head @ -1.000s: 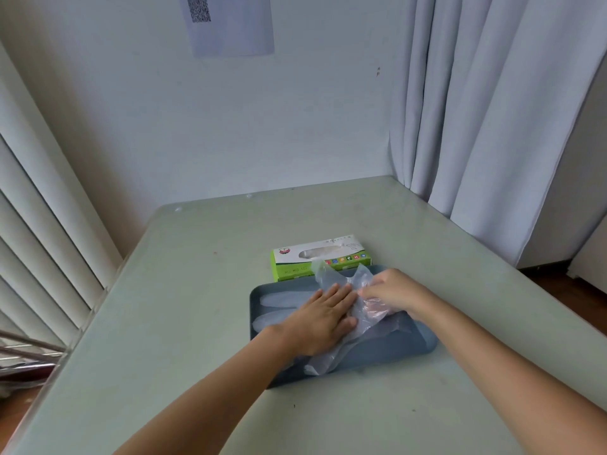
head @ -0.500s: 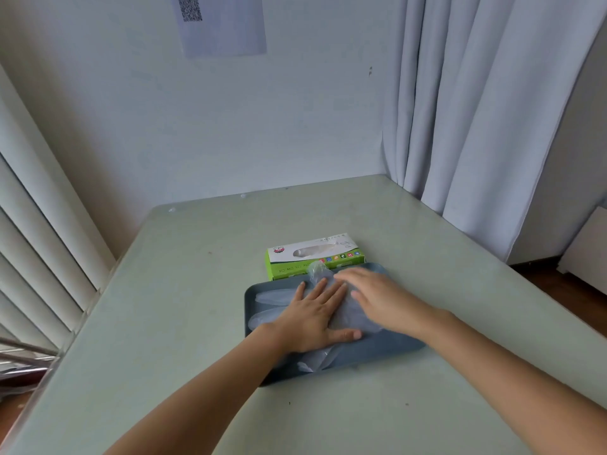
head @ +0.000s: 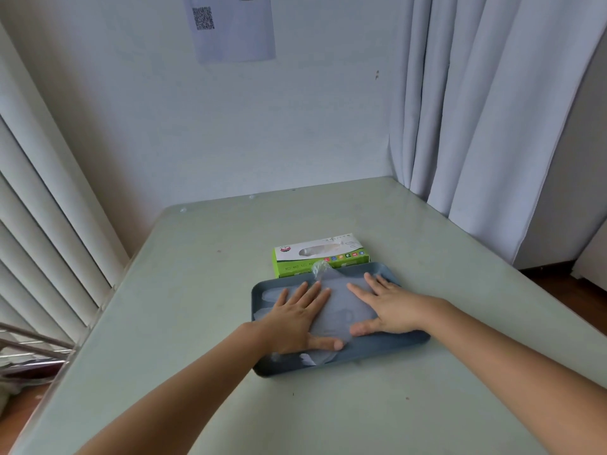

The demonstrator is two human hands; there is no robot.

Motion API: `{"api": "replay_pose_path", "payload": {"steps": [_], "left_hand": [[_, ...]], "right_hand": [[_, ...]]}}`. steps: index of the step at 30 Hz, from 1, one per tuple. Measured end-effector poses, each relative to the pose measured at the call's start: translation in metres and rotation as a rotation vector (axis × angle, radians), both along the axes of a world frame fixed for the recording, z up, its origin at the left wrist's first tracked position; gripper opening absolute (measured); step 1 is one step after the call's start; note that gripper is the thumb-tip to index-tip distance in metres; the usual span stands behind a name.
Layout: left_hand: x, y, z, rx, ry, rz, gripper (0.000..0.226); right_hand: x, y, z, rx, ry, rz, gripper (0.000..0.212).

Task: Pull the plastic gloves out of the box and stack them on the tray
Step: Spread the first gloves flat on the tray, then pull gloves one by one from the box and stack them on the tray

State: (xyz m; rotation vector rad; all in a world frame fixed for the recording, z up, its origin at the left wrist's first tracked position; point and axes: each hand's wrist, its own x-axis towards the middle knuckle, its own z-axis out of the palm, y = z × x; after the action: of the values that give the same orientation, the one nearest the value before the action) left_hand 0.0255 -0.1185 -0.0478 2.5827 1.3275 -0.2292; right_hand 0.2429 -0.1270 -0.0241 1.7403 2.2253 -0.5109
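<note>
Left hand: palm down, flat on the plastic gloves, over the left half of the tray. Fingers straight, slightly spread, pointing at the tray's far rim. Thumb sticks out right along the near rim. No grip, it's open and just pressing.

Right hand: the same, palm down on the tray's right half. Fingers straight and angled toward the far rim, thumb pointing left toward the other thumb. Grip open too. Both forearms come in from the tray's near side and converge.

Gloves: translucent stack lying flat inside the tray, long axis along the tray's long axis. Pale finger shapes show past the left hand, pointing at the tray's left end. One crumpled bit stands up at the far rim, and some plastic bunches at the near rim.

Box: green and white, just behind the tray's far rim and parallel to it, slot facing up. Can't tell whether it touches the tray. The tray sits on the pale green surface, its right end slightly farther away.
</note>
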Motion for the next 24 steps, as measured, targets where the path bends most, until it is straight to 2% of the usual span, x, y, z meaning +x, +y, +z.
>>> {"api": "replay_pose_path", "payload": {"steps": [5,9,12,16,18,20,22,23,24], "left_hand": [[-0.017,-0.006,0.018,-0.099,0.144,0.047,0.111],[-0.029,-0.009,0.041,-0.185,0.168,0.074,0.113],[-0.034,0.001,0.060,-0.176,0.032,0.165,0.096],[-0.037,0.031,0.076,0.015,-0.293,0.337,0.070],[-0.038,0.051,0.075,0.099,-0.408,0.397,0.057],[-0.035,0.072,0.069,0.140,-0.449,0.414,0.047],[-0.029,0.090,0.062,0.133,-0.444,0.413,0.050],[-0.025,0.096,0.058,0.123,-0.435,0.406,0.056],[-0.022,0.102,0.053,0.103,-0.429,0.401,0.062]], "right_hand": [[0.000,0.001,0.015,-0.003,-0.187,0.022,0.101],[0.002,0.007,0.023,-0.042,-0.163,0.001,0.100],[0.004,0.019,0.041,0.042,0.019,-0.008,0.083],[0.003,0.059,0.060,0.365,0.285,-0.033,0.038],[-0.004,0.080,0.061,0.428,0.356,-0.033,0.021],[-0.018,0.097,0.058,0.439,0.373,-0.034,0.016],[-0.035,0.111,0.052,0.415,0.360,-0.075,0.010],[-0.044,0.114,0.050,0.395,0.328,-0.128,0.022],[-0.053,0.117,0.046,0.382,0.276,-0.190,0.042]]}}
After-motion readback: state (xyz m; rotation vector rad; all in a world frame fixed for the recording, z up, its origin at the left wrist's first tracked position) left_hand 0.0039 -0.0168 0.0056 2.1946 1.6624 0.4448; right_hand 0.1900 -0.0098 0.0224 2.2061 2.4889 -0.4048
